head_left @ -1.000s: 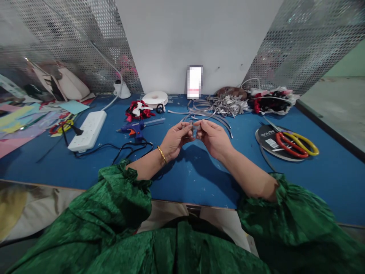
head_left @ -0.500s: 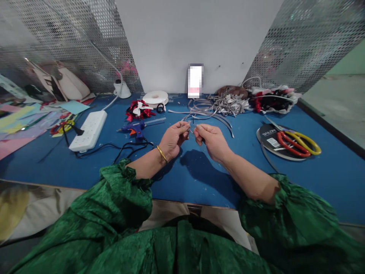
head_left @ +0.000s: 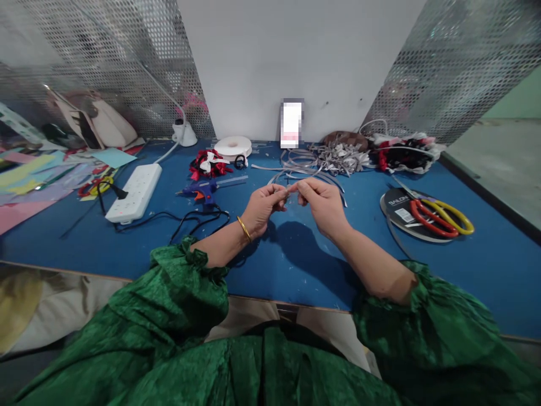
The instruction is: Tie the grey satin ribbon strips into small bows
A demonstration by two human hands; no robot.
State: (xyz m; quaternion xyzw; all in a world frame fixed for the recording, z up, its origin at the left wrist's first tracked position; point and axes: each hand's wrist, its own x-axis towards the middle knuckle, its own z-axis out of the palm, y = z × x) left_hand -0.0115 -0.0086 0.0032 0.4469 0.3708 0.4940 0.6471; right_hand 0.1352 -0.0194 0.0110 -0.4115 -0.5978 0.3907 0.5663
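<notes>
Above the middle of the blue table, my left hand (head_left: 262, 208) is closed in a pinch, a gold bangle on its wrist. My right hand (head_left: 323, 204), also pinching, meets it fingertip to fingertip. Between them is a short piece of thin grey ribbon, mostly hidden by the fingers. Just beyond the hands lie loose lengths of grey ribbon (head_left: 298, 162), beside a heap of small grey ribbon bows (head_left: 343, 158). A blue glue gun (head_left: 202, 190) with a clear glue stick in it rests left of my left hand.
Scissors (head_left: 435, 219) with red and yellow handles lie on a black ribbon spool (head_left: 395, 198) at right. A white power strip (head_left: 134, 194) and its black cord are on the left. A phone (head_left: 291, 124) leans against the white board; red-and-white bows (head_left: 208, 163) sit near a white spool (head_left: 232, 146).
My right hand has come leftward and its fingertips now touch those of my left hand, where a small gap was before. The view has shifted slightly.
</notes>
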